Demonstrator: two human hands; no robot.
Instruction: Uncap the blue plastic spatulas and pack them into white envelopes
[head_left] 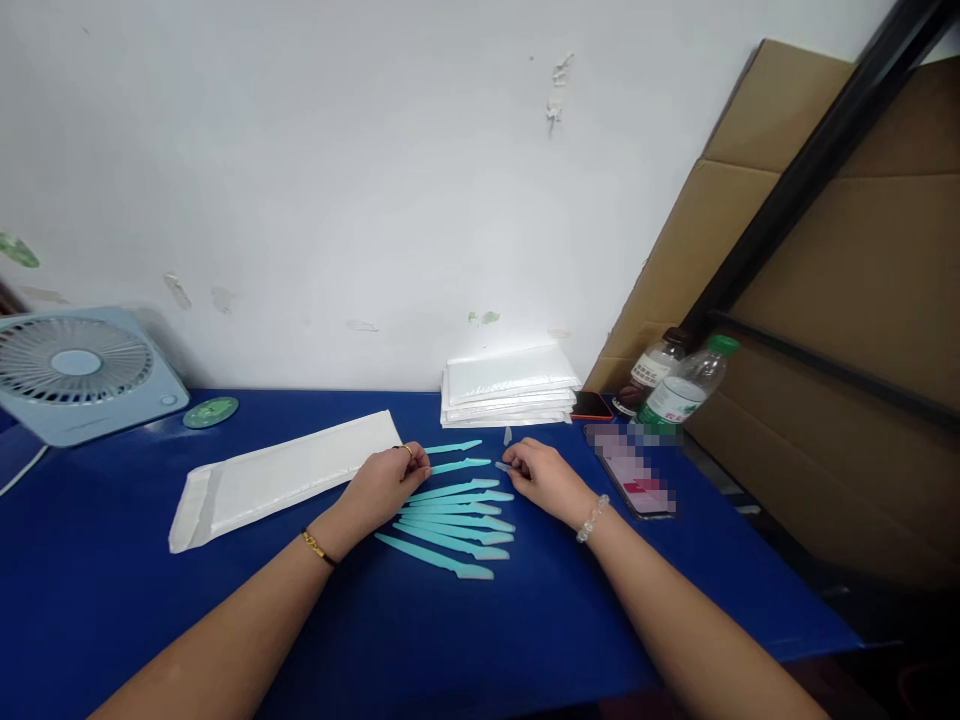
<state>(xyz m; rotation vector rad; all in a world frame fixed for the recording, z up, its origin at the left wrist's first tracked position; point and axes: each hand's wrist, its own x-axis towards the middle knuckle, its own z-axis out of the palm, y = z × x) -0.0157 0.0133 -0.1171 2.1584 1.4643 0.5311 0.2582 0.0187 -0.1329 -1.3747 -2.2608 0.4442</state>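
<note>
The only view, from the head, looks forward and down over the worktop [555,640], near the left hand [381,487] and right hand [551,482], facing the wall [337,170].

2 hands [381,488] [551,482] beside fanned turquoise razors [450,508]

a scuffed white wall [337,180] rises behind a blue table [562,630], brown cardboard [847,260] flanking it at right.
</note>
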